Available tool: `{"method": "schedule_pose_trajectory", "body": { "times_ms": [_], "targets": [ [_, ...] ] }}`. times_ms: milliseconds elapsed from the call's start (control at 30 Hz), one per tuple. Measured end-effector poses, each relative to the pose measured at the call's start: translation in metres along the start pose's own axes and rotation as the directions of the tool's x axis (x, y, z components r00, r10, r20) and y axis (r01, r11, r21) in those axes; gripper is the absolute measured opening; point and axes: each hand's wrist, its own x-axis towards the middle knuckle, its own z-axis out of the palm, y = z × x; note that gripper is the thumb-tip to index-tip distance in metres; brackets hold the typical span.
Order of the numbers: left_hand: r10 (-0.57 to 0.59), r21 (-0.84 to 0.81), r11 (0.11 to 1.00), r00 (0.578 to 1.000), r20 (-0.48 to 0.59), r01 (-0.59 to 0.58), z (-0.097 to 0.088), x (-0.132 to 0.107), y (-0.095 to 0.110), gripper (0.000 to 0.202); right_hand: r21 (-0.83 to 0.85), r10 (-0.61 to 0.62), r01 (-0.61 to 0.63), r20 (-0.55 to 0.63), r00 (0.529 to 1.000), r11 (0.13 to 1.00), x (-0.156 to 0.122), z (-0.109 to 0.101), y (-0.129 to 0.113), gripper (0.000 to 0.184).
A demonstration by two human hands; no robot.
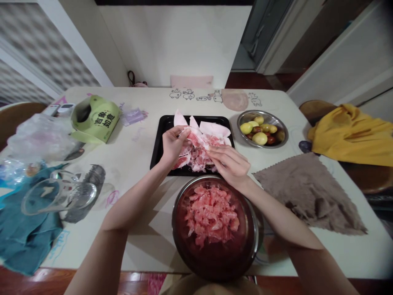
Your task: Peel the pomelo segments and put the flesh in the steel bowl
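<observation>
A black tray (159, 141) in the middle of the table holds a heap of pink pomelo peel and membrane scraps (202, 143). My left hand (172, 143) is over the tray's left part, fingers closed on a pink piece of the heap. My right hand (229, 162) rests at the heap's right front edge, fingers bent onto the scraps. In front of the tray, close to me, stands a steel bowl (181, 221) filled with peeled pink pomelo flesh (211, 215).
A steel bowl of small green and red fruits (262, 129) sits right of the tray. A brown cloth (310, 192) lies at the right, a yellow cloth (353, 133) on a chair. At left: a green tissue box (96, 119), a glass pitcher (58, 194), a teal cloth (27, 233), plastic bags (37, 137).
</observation>
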Motion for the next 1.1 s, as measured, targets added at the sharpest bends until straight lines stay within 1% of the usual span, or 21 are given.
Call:
{"method": "schedule_pose_trajectory", "body": {
  "times_ms": [100,200,333,467,567,733,767,833,900,1033,1100],
  "targets": [
    [-0.007,0.010,1.000,1.000,-0.019,0.008,-0.002,0.002,0.000,0.021,0.002,-0.015,0.015,0.006,1.000,1.000,0.000,0.000,0.000,0.028],
    [0.009,0.013,1.000,0.999,-0.033,-0.009,-0.005,0.005,-0.001,0.022,0.016,-0.016,0.016,-0.005,1.000,1.000,0.000,0.000,-0.002,0.028],
    [0.015,0.003,1.000,0.999,-0.045,-0.015,-0.009,0.010,-0.003,0.028,0.034,-0.022,0.022,-0.008,1.000,0.999,0.001,0.000,-0.004,0.030],
    [0.027,0.043,0.999,0.996,-0.079,-0.024,-0.009,0.012,-0.007,0.031,0.042,-0.027,0.026,0.005,1.000,0.999,0.002,-0.001,-0.005,0.032],
    [0.022,0.072,0.997,0.996,-0.084,-0.016,-0.010,0.014,-0.010,0.028,0.044,-0.020,0.019,0.011,1.000,0.999,0.002,-0.001,-0.005,0.032],
    [0.055,0.093,0.995,0.990,-0.129,-0.043,-0.024,0.026,-0.012,0.025,0.077,-0.004,0.004,0.011,1.000,0.997,0.003,-0.004,-0.011,0.039],
    [0.068,0.132,0.990,0.989,-0.130,-0.051,-0.027,0.029,-0.012,0.027,0.084,-0.004,0.004,0.007,1.000,0.996,0.004,-0.005,-0.013,0.040],
    [0.080,0.168,0.984,0.991,-0.103,-0.062,-0.031,0.032,-0.012,0.027,0.092,0.011,-0.012,0.012,1.000,0.996,0.006,-0.007,-0.015,0.040],
    [0.093,0.210,0.974,0.995,-0.040,-0.083,-0.030,0.030,-0.014,0.026,0.092,0.071,-0.072,0.005,0.997,0.993,0.009,-0.009,-0.016,0.035],
    [0.109,0.315,0.938,0.987,0.121,-0.142,-0.021,0.018,-0.014,0.020,0.072,0.248,-0.241,-0.101,0.964,0.968,0.016,-0.013,-0.012,0.024],
    [0.148,0.405,0.889,0.971,0.188,-0.214,-0.019,0.013,-0.010,0.022,0.062,0.269,-0.263,-0.132,0.954,0.963,0.018,-0.016,-0.011,0.024]
  ]
}}
